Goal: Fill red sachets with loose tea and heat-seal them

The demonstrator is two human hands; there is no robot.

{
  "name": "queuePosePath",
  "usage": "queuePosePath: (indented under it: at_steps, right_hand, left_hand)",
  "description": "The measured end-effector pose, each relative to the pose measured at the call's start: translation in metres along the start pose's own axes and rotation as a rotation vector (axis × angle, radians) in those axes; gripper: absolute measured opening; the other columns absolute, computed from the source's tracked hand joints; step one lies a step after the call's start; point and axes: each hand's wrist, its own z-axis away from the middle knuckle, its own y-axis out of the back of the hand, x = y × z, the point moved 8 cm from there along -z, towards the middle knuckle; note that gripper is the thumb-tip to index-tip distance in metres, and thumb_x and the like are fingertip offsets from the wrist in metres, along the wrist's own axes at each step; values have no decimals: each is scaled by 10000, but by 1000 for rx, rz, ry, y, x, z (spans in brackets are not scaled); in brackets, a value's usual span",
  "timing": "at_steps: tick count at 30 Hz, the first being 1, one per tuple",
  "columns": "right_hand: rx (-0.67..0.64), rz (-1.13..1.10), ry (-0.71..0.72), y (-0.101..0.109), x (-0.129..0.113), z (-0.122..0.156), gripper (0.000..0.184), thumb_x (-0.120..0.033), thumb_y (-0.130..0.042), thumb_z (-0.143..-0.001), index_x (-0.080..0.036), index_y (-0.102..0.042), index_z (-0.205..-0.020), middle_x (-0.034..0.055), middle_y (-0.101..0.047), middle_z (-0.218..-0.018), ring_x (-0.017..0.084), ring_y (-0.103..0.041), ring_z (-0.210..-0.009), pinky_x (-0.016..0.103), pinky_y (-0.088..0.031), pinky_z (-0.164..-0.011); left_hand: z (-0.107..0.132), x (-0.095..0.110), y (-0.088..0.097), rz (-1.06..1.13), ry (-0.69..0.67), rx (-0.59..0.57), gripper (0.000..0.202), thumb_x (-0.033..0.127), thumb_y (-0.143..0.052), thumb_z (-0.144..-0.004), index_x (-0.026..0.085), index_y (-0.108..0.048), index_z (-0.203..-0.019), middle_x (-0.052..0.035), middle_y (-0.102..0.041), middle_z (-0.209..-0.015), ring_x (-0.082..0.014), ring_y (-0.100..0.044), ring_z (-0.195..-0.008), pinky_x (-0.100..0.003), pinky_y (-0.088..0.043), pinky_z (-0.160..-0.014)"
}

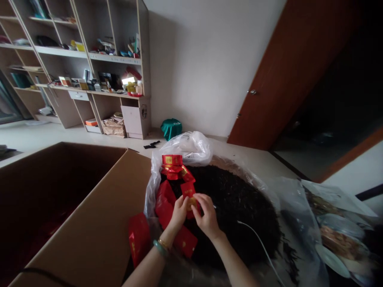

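Between my two hands is a small red packet (187,188) with a gold patch, held above a large heap of dark dried leaves (236,207). My left hand (178,215) pinches its left edge; a green bangle and a gold-coloured bracelet circle that wrist. On the opposite side, my right hand (207,217) grips the packet with thumb and fingers, the fingers bent. Several small red packets (172,160) lie piled at the far left of the heap. Larger red bags (165,204) lie beside and beneath my left hand, and another red bag (139,238) stands next to the carton.
A big open cardboard box (131,179) fills the left side, with red items dimly visible inside. Clear plastic sheeting (188,145) surrounds the heap. A white cord (260,239) crosses its right part. Clear bags and a pale lid (332,261) lie at right. Shelves (116,59) stand behind.
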Motion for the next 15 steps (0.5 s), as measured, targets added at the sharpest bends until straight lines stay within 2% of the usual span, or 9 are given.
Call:
queuePosePath:
  at_steps: [2, 3, 5, 7, 9, 15]
  right_hand:
    - [36, 98, -36, 9, 12, -15, 529, -159, -461, -870, -189, -380, -1392, 155, -514, -1309, 276, -466, -1218, 503, -437, -985]
    - [1, 133, -29, 9, 16, -22, 548, -150, -447, -867, -186, -364, -1408, 152, -484, -1351, 281, -432, -1254, 512, -418, -1005]
    - [-105, 179, 3, 3, 21, -34, 509, -124, -432, -860, -211, -449, -1361, 114, -530, -1320, 275, -436, -1246, 502, -422, -1009]
    - [-160, 209, 33, -2, 23, -39, 443, -103, -429, -859, -223, -556, -1267, 87, -620, -1194, 259, -494, -1173, 475, -457, -978]
    - [-135, 232, 51, -3, 22, -37, 404, -94, -432, -867, -207, -595, -1219, 86, -659, -1105, 245, -536, -1108, 450, -483, -948]
    - [11, 260, 102, 8, 9, -23, 372, -111, -459, -891, -180, -578, -1236, 111, -636, -1122, 238, -538, -1092, 424, -505, -920]
  left_hand:
    - [2, 0, -8, -65, -6, -80, 419, 539, -712, -635, 147, -665, -775, -32, -669, -667, -173, -615, -642, -283, -495, -635]
    - [3, 0, -11, -100, -15, -112, 422, 543, -699, -649, 147, -668, -791, -35, -673, -680, -175, -615, -654, -282, -494, -641]
    - [4, 1, -14, -181, -51, -138, 408, 536, -674, -679, 145, -669, -798, -39, -678, -703, -175, -610, -672, -279, -489, -652]
    - [4, 3, -12, -266, -92, -125, 393, 527, -647, -708, 141, -663, -779, -35, -675, -699, -166, -595, -658, -271, -481, -644]
    - [2, 3, -10, -321, -119, -119, 397, 525, -624, -726, 134, -658, -787, -34, -674, -700, -163, -586, -651, -267, -477, -635]
    - [1, -3, -9, -386, -173, -139, 417, 503, -548, -789, 113, -653, -891, -58, -690, -796, -169, -599, -705, -264, -484, -666]
